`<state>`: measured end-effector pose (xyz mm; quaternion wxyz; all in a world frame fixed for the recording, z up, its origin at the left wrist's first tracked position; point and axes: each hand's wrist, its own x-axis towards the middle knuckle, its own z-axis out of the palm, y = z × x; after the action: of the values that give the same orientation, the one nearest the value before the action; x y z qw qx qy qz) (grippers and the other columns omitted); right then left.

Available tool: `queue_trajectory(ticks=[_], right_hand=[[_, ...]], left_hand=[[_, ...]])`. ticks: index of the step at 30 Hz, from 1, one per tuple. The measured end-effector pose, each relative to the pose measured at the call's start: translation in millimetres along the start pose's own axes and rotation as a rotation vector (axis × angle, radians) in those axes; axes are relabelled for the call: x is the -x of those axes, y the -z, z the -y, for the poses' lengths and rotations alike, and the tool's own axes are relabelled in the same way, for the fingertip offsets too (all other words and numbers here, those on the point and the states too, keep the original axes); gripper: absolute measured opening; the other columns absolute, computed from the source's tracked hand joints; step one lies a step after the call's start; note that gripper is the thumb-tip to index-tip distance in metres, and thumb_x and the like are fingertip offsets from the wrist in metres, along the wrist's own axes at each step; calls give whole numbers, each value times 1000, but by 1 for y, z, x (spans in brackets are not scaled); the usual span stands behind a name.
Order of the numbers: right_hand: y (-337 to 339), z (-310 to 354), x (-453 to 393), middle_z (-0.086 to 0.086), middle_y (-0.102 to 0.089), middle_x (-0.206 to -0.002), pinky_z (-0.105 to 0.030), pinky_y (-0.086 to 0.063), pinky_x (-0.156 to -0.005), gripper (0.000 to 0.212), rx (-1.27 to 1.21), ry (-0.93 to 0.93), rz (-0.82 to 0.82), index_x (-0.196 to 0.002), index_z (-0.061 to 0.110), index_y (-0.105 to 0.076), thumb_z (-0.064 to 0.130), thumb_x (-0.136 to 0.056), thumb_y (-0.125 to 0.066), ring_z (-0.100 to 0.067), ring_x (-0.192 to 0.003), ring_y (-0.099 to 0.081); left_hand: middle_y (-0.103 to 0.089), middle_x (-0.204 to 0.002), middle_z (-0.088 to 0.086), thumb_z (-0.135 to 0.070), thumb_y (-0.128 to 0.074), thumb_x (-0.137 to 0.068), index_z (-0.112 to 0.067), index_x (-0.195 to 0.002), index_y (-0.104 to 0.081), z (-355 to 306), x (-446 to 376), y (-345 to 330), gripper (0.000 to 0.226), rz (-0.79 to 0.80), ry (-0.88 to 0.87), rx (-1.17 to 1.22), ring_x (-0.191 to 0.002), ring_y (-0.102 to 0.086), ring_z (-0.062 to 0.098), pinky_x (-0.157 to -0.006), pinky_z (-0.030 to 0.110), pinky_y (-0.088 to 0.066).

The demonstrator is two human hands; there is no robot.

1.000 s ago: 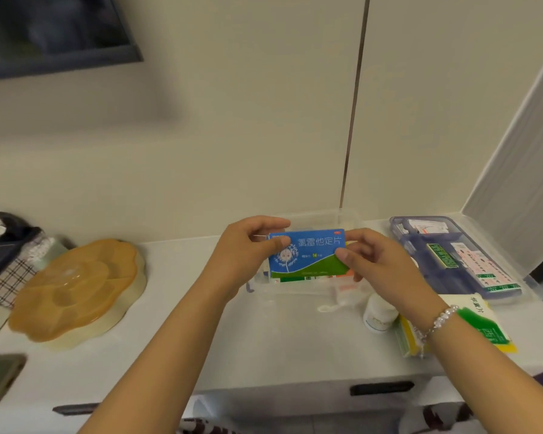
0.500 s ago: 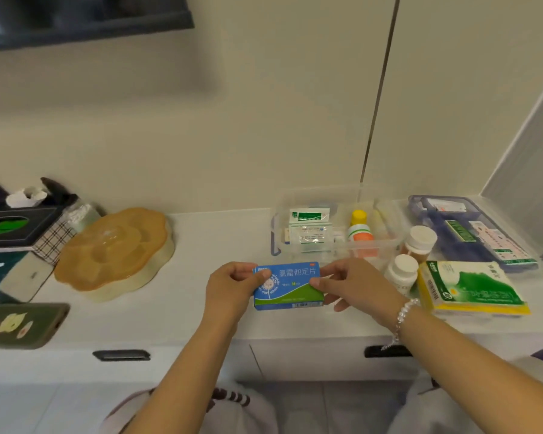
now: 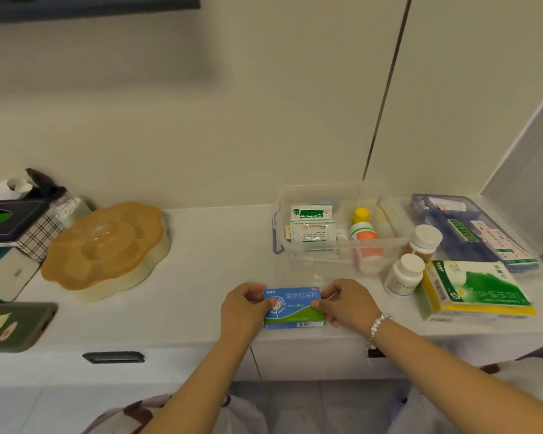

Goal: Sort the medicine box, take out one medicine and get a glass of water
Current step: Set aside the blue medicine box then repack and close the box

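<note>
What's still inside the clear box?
The clear box holds green-and-white sachets standing at its left and a yellow-capped bottle lying at its right. Anything behind the sachets is hidden.

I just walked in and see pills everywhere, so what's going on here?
A person is sorting medicines at a white counter. Both hands, left hand and right hand, grip a blue and green medicine box at the counter's front edge. Behind it stands a clear storage bin holding sachets and a bottle; two white pill bottles stand beside it.
</note>
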<state>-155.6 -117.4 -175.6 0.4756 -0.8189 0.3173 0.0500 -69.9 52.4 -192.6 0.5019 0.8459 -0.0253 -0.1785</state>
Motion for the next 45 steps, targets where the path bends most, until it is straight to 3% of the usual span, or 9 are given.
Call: queue_trajectory(ticks=[4,9,12,15,20,32,36,39,45], right_hand=[[5,2,2,1,-64,-58,-18,-43,-48,22,16,22,-31,-79,15,-56,27,-74,-74,-8,-42,-54],[22,12,15,1,-65,-64,-13,-46,-46,21,-37,126,-80,-84,16,-60,30,-75,-73,-5,-49,-58],[37,19,30,-1,-66,-63,-12,-48,-46,15,-120,233,-90,-85,19,-62,27,-76,-71,-3,-51,-61],[56,20,46,-1,-67,-64,-15,-50,-54,10,-162,347,-144,-85,24,-63,25,-77,-70,-5,-56,-62],[91,5,62,1,-64,-63,-7,-43,-55,12,-140,435,-295,-90,22,-66,22,-79,-69,-11,-58,-59],[163,-67,68,9,-64,-79,-13,-40,-60,23,118,271,-556,-101,25,-64,29,-79,-68,-6,-71,-57],[176,-92,65,-2,-61,-110,-27,-43,-77,39,352,154,-625,-113,23,-61,38,-77,-67,-17,-96,-52],[182,-104,64,-6,-57,-122,-34,-43,-90,51,407,81,-612,-123,21,-54,43,-78,-64,-24,-111,-50],[187,-110,61,-6,-62,-121,-28,-44,-84,53,332,72,-565,-125,19,-54,40,-78,-66,-22,-106,-58]], left_hand=[[-58,-101,-1,-23,-69,-80,-16,-111,-58,-6,4,1,34,-34,-78,-66,-90,-59,12,-60,14,-47],[-59,-103,-3,-28,-64,-83,-22,-104,-60,-29,17,-1,23,-62,-202,5,-85,-57,7,-63,15,-46],[-61,-98,-9,-30,-60,-86,-32,-93,-58,-45,32,-4,8,-59,-263,75,-80,-57,2,-68,18,-48],[-60,-87,-20,-30,-58,-87,-42,-82,-55,-60,48,-9,13,-12,-328,107,-79,-58,1,-61,8,-46],[-66,-82,-12,-24,-57,-87,-37,-80,-62,-85,66,-32,15,127,-361,177,-77,-64,10,-59,6,-47],[-68,-80,-10,-25,-60,-85,-31,-84,-65,-118,94,-130,7,304,-338,135,-76,-64,7,-74,25,-52],[-69,-94,-10,-27,-60,-86,-26,-98,-68,-123,101,-161,15,341,-345,121,-81,-63,-2,-71,11,-48],[-67,-106,-3,-28,-60,-86,-21,-109,-65,-125,104,-178,25,313,-358,81,-89,-63,7,-78,18,-51],[-65,-118,-1,-27,-60,-86,-20,-122,-59,-126,108,-193,37,265,-353,49,-89,-59,4,-69,6,-46]])
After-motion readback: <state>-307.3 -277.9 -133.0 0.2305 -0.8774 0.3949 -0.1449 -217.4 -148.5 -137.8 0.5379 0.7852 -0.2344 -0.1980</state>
